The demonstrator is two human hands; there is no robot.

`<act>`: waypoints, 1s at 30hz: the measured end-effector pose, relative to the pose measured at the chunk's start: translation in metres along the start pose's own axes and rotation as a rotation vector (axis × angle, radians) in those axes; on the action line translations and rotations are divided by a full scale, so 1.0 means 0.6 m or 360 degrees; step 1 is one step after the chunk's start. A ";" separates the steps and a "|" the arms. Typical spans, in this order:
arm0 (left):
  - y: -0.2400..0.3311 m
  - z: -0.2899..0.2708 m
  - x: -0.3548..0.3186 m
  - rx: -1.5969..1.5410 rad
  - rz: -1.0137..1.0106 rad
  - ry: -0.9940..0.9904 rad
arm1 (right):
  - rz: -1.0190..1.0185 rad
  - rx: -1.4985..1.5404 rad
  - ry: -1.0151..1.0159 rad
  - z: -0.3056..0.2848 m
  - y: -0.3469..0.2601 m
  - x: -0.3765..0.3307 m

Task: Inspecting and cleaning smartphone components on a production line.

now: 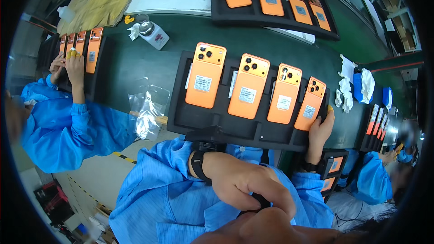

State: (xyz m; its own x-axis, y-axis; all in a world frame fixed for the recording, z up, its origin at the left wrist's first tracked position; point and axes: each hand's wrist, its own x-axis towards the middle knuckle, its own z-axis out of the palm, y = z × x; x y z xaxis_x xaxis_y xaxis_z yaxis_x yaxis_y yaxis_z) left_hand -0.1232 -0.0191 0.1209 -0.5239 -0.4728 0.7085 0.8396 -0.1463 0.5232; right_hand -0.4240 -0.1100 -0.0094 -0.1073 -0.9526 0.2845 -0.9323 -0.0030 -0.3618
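Note:
A black tray (217,132) lies tilted in front of me on the green table. Several orange phones (197,96) stand in its slots, backs toward me, each with a white label and a camera block on top. My right hand (320,129) grips the tray's right edge, with a yellow cover on a fingertip. Close to my body, my left hand (248,183) is bent inward with its fingers curled at a small black piece (261,202). What that piece is cannot be made out. Black straps circle both wrists.
Another black tray of orange phones (270,2) lies at the far side. A white bottle (156,36) and a clear plastic tray (148,113) stand at left. Co-workers in blue sit at left (54,122) and right (373,176). Crumpled white paper (346,90) lies at right.

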 end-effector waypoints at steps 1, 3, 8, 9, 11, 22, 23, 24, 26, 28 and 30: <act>0.003 -0.001 -0.003 0.0009 0.0005 -0.0002 | -0.0010 0.0003 0.0004 -0.003 -0.001 0.000; 0.008 -0.002 -0.011 -0.0041 0.0010 0.0006 | 0.0052 0.0019 -0.0021 -0.009 -0.005 -0.001; 0.007 -0.032 -0.053 0.0514 -0.0288 0.0088 | 0.0008 0.0003 -0.0010 0.000 0.008 -0.001; 0.002 -0.037 -0.062 0.0816 -0.0546 0.0315 | 0.0016 0.0013 -0.0018 0.000 0.008 -0.002; -0.008 -0.050 -0.068 0.1296 -0.0831 0.0657 | 0.0026 0.0007 -0.0019 0.000 0.004 -0.002; -0.104 -0.114 -0.056 0.2736 -0.1056 0.0747 | 0.0091 0.0020 -0.0011 -0.008 -0.001 -0.003; -0.112 -0.118 -0.051 0.2831 -0.1072 0.0809 | 0.0023 -0.0004 0.0018 -0.006 -0.001 -0.003; -0.120 -0.123 -0.046 0.2923 -0.1086 0.0868 | -0.0044 -0.0032 0.0047 -0.002 0.000 -0.004; -0.128 -0.130 -0.040 0.2974 -0.1062 0.0849 | -0.0083 -0.0014 0.0048 0.001 -0.003 -0.003; -0.132 -0.136 -0.038 0.2976 -0.1049 0.0908 | -0.0035 0.0067 -0.0001 -0.005 -0.017 -0.002; -0.137 -0.140 -0.036 0.2963 -0.1048 0.0915 | -0.0052 0.0085 0.0022 -0.007 -0.016 -0.001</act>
State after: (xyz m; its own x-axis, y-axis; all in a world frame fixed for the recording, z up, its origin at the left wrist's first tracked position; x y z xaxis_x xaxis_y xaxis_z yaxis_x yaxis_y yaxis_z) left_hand -0.1686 -0.0700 0.0226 -0.2145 -0.9446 0.2484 -0.7346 0.3236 0.5963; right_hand -0.4163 -0.1081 -0.0024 -0.0820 -0.9474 0.3093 -0.9156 -0.0509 -0.3988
